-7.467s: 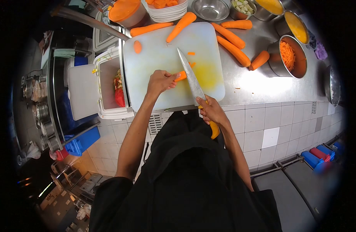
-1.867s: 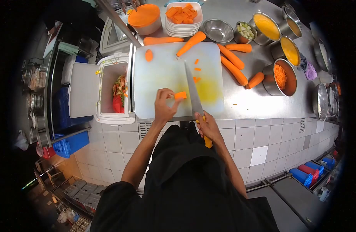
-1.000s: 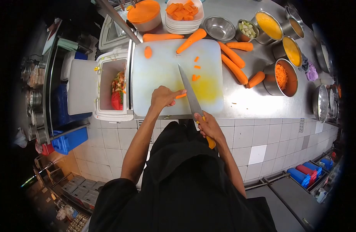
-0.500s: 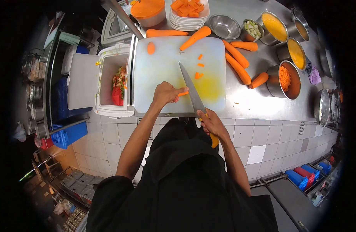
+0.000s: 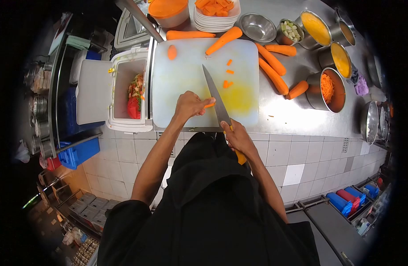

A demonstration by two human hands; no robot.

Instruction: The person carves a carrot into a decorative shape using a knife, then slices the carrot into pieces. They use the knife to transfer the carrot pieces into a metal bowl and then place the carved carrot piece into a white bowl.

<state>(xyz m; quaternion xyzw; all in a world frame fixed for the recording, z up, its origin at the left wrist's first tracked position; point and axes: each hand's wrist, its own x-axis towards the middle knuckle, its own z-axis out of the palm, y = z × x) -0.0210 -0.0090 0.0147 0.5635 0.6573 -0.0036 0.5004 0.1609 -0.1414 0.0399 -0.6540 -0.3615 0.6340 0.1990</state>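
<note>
My left hand [image 5: 191,105] is closed on a short carrot piece [image 5: 209,105], of which only the orange end shows past the fingers. Close beside that end runs the blade of a long kitchen knife [image 5: 215,92], its tip pointing away from me. Its yellow handle is wrapped in my right hand [image 5: 236,136] at the near edge of the white cutting board [image 5: 181,62]. A few small cut carrot bits [image 5: 228,84] lie to the right of the blade. A carrot end [image 5: 172,52] rests at the board's far left, and a whole carrot [image 5: 224,41] lies across the far edge.
An open white bin [image 5: 119,88] with scraps stands left of the board. Several carrots [image 5: 273,76] lie to the right, near a steel pot of shredded carrot [image 5: 328,88]. Stacked white dishes [image 5: 216,24], a steel bowl [image 5: 257,27] and pots line the back.
The knife and my right hand have shifted slightly left and away from me. My left hand keeps its hold on the carrot piece, nearly in place.
</note>
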